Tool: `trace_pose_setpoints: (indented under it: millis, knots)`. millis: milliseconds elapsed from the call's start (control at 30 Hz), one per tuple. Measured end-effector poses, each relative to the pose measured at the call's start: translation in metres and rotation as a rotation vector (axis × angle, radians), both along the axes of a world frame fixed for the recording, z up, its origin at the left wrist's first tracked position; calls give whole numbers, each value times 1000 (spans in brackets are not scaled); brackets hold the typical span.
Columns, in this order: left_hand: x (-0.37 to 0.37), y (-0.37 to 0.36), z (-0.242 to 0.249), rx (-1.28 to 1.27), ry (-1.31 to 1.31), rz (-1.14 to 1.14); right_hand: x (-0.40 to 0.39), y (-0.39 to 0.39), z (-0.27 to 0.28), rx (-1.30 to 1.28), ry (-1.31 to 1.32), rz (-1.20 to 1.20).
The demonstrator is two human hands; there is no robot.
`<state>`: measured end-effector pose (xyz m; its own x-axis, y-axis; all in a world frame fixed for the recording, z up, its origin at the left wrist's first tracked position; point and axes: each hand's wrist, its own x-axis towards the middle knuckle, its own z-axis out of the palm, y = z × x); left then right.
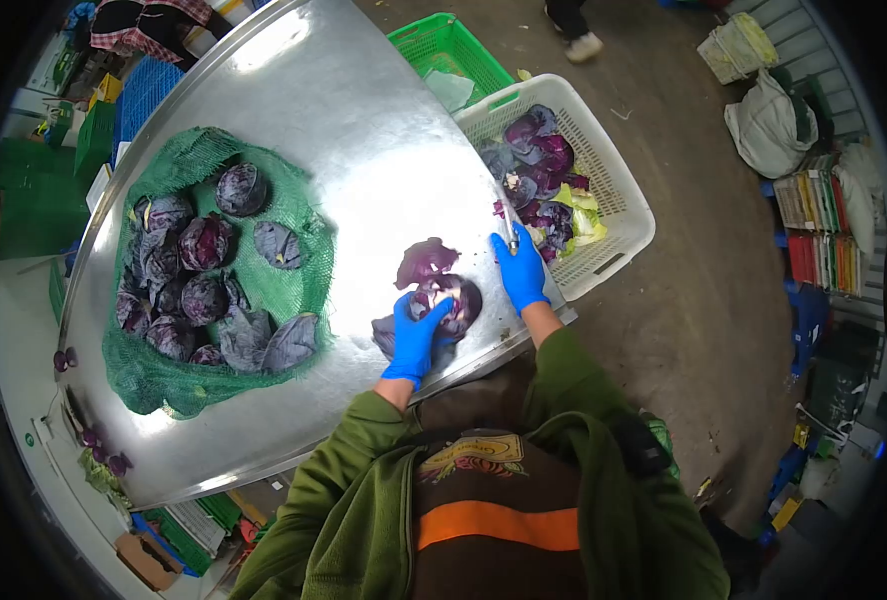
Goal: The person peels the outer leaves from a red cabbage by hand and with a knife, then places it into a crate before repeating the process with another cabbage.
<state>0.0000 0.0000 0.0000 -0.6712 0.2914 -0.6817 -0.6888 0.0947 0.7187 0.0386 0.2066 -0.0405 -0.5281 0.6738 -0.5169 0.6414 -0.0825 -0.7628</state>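
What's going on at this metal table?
A person in blue gloves is handling a red cabbage near the table's edge. The left hand holds the cabbage, and the right hand grips what looks like a small knife. A loose purple leaf lies beside the cabbage. More cabbages sit on a green net, and loose leaves lie in the white crate.

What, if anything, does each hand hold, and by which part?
The right hand holds a knife, apparently by its handle, mostly hidden in the grip. The left hand holds a cabbage by its left side.
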Motion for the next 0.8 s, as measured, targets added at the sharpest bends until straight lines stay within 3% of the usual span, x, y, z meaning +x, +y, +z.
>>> trace_pose_setpoints:
  millis: [67,100,167,267,467,800]
  knots:
    - [6,7,4,-48,-82,150,14,-17,23,271,-59,239]
    - [11,29,-4,8,-101,144,32,-6,24,451,114,354]
    - [17,26,0,-41,65,117,54,-27,49,539,26,560]
    - [12,23,2,-13,56,114,60,-37,71,575,59,631]
    - [10,16,-15,91,54,105,56,-43,57,708,-40,726]
    - [11,19,-24,-24,195,-11,39,-48,47,771,-102,634]
